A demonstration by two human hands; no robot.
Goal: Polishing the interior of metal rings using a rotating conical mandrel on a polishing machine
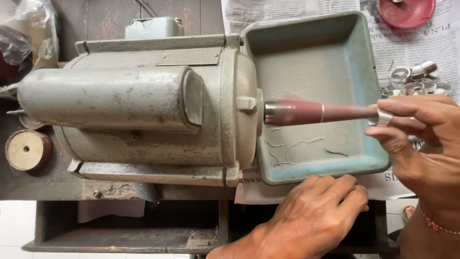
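Rectangular grey metal nameplate (188,56) riveted flat on top of the motor housing (143,110), dull and worn. Crumpled clear plastic bag (29,29) at the upper left corner. Sheets of printed newspaper (421,43), white with black type, spread beneath the tray (364,72) at right.

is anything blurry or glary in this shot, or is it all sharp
Head view: mostly sharp under soft, even light; the reddish tapered spindle is smeared by motion blur, while the motor housing, the right hand holding a metal ring and the left hand are crisp; mild glare on the loose rings.
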